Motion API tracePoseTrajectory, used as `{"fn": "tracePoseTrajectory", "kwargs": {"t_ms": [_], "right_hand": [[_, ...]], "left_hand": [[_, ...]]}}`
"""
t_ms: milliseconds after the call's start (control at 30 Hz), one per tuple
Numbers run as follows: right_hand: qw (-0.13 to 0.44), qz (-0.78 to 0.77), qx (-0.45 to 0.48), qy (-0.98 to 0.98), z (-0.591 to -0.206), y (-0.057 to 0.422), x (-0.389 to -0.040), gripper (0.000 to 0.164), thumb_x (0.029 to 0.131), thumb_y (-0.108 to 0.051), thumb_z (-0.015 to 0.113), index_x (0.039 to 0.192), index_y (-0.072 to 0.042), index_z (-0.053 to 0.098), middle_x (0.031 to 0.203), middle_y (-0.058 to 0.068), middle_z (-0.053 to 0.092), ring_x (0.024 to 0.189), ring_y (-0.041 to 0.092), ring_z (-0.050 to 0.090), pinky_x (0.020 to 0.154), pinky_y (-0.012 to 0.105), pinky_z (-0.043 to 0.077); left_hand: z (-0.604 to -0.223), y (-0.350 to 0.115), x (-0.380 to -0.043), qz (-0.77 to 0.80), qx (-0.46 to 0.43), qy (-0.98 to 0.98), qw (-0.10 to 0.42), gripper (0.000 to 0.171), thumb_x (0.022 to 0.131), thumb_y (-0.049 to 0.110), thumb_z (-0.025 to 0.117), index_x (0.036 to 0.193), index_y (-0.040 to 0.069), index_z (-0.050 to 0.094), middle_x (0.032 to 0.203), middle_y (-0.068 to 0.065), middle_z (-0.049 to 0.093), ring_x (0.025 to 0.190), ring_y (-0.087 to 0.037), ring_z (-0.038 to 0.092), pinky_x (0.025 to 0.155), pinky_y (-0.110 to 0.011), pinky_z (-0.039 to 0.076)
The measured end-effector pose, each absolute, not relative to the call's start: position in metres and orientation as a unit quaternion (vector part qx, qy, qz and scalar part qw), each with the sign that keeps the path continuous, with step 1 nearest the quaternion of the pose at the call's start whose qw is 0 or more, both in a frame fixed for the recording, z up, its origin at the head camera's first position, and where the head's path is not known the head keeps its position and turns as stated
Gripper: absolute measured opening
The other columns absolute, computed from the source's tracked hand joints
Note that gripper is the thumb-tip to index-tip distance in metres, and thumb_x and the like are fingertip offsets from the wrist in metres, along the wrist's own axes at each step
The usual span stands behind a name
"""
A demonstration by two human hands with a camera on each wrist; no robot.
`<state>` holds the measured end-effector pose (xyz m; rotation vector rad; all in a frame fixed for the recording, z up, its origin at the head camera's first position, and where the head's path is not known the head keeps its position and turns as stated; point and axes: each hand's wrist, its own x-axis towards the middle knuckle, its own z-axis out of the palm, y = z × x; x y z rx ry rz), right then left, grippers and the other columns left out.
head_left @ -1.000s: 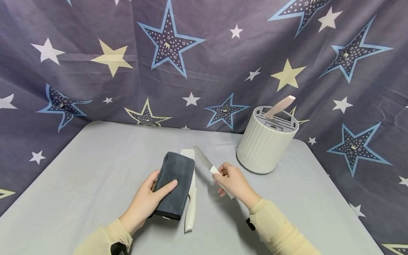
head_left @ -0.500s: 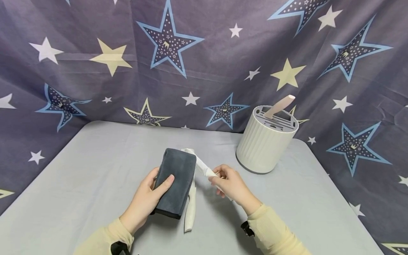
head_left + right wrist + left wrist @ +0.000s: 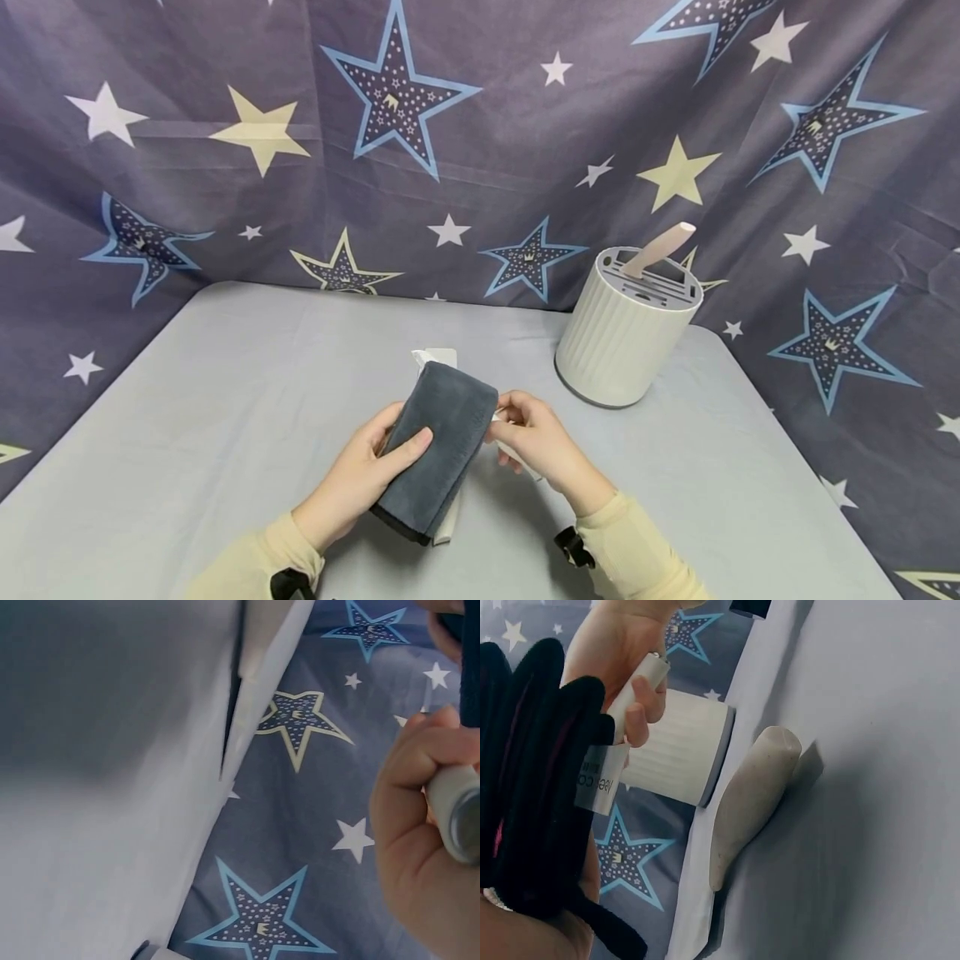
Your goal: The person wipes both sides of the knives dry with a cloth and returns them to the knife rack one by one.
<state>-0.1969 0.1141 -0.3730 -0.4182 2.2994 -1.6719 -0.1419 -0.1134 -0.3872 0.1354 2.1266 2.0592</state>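
My left hand [image 3: 367, 467] grips a folded dark grey cloth [image 3: 442, 446], thumb on top. Against its right edge, my right hand [image 3: 536, 433] holds a white-handled knife; its handle [image 3: 645, 682] shows in the left wrist view. Most of that knife's blade is hidden behind the cloth, and a pale tip [image 3: 422, 357] shows past the far edge. A second knife with a white handle [image 3: 754, 799] lies on the table beneath the cloth, largely covered in the head view.
A ribbed white knife block [image 3: 622, 342] stands at the back right, with one pinkish handle [image 3: 660, 250] sticking up from its slotted top. A star-patterned curtain [image 3: 480, 150] hangs behind the grey table [image 3: 225, 400].
The cloth has shifted right and tilted, now covering most of the held knife's blade. My right hand has kept its hold on the handle and moved slightly left.
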Motion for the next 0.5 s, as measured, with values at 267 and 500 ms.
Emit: {"fn": "tracePoseTrajectory", "kwargs": {"t_ms": [267,500], "right_hand": [[0.143,-0.579,-0.164,0.786,-0.364,0.113,-0.187,0.012,0.091,-0.006,0.061,0.097,0.002,0.055,0.073,0.001,0.058,0.052,0.012,0.052,0.044,0.021,0.041],[0.132,-0.572,-0.161,0.794,-0.363,0.112,-0.184,0.018,0.087,-0.003,0.06,0.103,0.004,0.058,0.075,0.001,0.062,0.05,0.013,0.05,0.043,0.02,0.039]], "left_hand": [[-0.388,-0.114,-0.142,0.684,0.065,0.72,0.101,0.049,0.099,0.032,0.061,0.14,0.009,0.049,0.109,-0.01,0.067,0.084,-0.018,0.068,0.071,-0.033,0.057],[-0.389,-0.114,-0.143,0.682,0.047,0.723,0.105,0.051,0.099,0.035,0.06,0.138,0.004,0.049,0.097,-0.008,0.069,0.076,-0.019,0.069,0.066,-0.034,0.058]]}}
